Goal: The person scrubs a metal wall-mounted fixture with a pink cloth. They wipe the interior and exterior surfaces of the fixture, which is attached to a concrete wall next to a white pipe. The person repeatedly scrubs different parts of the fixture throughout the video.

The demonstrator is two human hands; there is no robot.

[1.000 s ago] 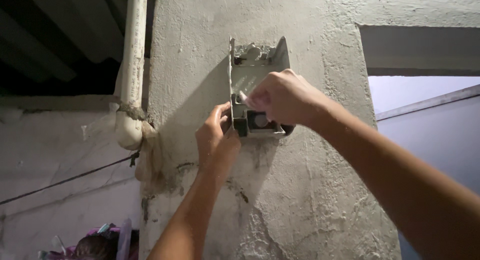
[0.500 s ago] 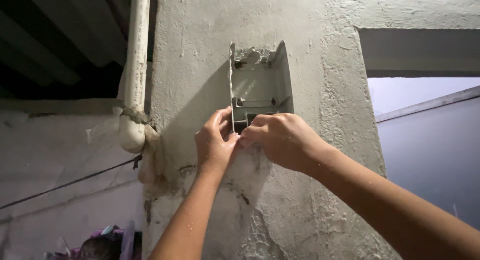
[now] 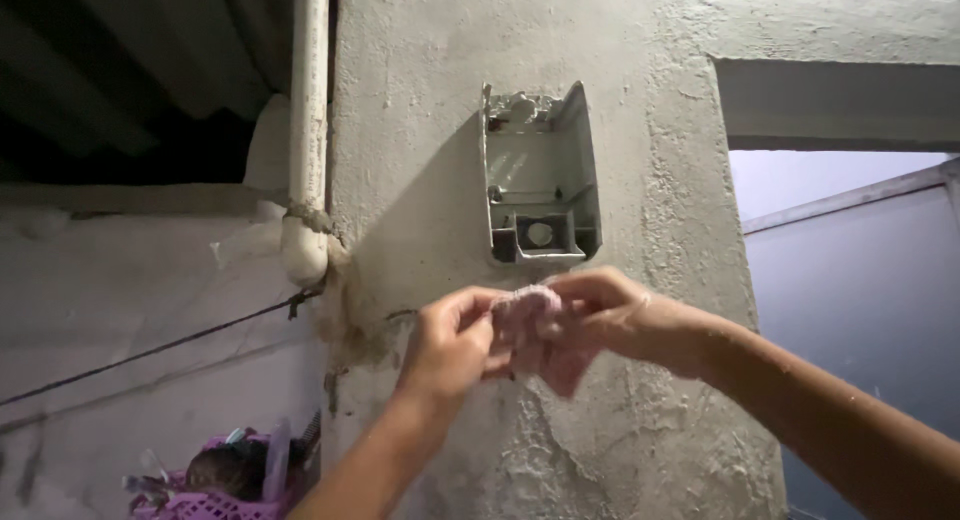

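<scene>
Both hands have dropped from the open wall box [image 3: 541,180] to just below it at centre frame. Left hand [image 3: 452,342] and right hand [image 3: 600,315] meet, fingers curled and pinching a small pale, blurred object [image 3: 528,305] between them, seemingly to work it together. White pipe [image 3: 307,130] runs down the upper left.

Dim overall, light from front-right; concrete wall [image 3: 640,400] lit mid-frame w/ grain. Upper left nearly black. Recessed box [image 3: 540,175] throws shadow to lower left. Both hands [image 3: 540,330] motion-blurred. Pale bluish glow at right edge.
</scene>
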